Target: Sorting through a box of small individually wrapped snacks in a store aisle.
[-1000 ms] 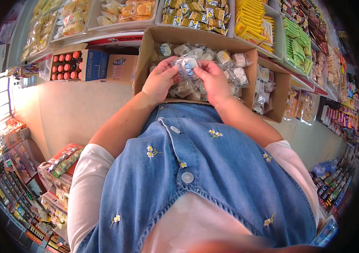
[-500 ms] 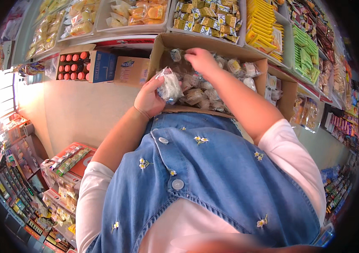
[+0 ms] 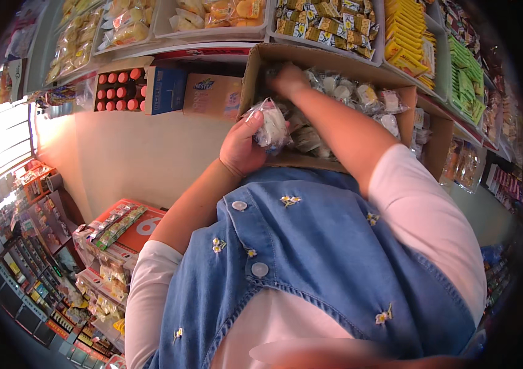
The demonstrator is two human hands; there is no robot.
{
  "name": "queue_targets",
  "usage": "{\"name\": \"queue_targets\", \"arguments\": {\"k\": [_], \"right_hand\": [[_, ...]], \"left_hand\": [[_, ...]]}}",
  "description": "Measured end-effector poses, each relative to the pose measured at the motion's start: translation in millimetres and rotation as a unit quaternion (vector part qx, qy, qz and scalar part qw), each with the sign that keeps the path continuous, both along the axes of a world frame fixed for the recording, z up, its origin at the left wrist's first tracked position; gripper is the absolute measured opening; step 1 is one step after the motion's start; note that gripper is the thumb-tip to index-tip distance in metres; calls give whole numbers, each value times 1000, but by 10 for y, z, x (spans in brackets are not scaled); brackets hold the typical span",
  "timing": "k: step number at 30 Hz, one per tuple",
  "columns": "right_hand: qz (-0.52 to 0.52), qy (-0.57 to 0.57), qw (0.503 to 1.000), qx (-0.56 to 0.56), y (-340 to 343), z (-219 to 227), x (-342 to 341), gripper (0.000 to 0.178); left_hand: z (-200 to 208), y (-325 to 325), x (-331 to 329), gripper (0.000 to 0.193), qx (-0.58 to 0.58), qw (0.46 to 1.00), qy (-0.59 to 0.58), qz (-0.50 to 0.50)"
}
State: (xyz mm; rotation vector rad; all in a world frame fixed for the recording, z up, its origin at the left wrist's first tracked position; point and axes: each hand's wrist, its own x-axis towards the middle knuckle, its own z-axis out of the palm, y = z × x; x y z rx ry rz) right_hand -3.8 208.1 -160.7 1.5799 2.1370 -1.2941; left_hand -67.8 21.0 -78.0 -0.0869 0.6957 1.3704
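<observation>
At the left edge of the carton [image 3: 408, 104], as seen from the head, a clear-wrapped bundle [image 3: 272, 126] with pale contents is being gripped in the left hand [image 3: 244, 147]. The thumb is being pressed along its near side, perhaps because slippery film is being steadied that way; whether one packet or several are being held cannot be told. By this hold off to the side, the middle of the carton is probably being left free for the other arm.

Inside the carton, at its far left corner, the right hand [image 3: 289, 81] is being lowered among shadows. Its fingers are being blurred and hidden, so whether they are spread, narrowed or closed around something cannot be told. Around its forearm, toward the carton's right side, wrapped packets [image 3: 368, 96] are being contained by the cardboard walls, likely so that loose, sliding film is being stopped from spilling.

Left of the carton, capped bottles [image 3: 122, 92] are being stood upright in a box, presumably for steadiness. Beyond the carton, gold bars [image 3: 326, 27] and yellow packets [image 3: 406, 40] are being separated by trays, seemingly by kind.
</observation>
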Motion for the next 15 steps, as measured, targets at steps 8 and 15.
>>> {"name": "queue_targets", "arguments": {"k": [8,15], "right_hand": [[-177,487,833,-195,-526,1115,806,44],[45,284,940,183,-1010,1126,675,69]], "left_hand": [[-76,175,32,39,-58,997,46,13],[-123,178,30,68,-61,997,43,17]]}}
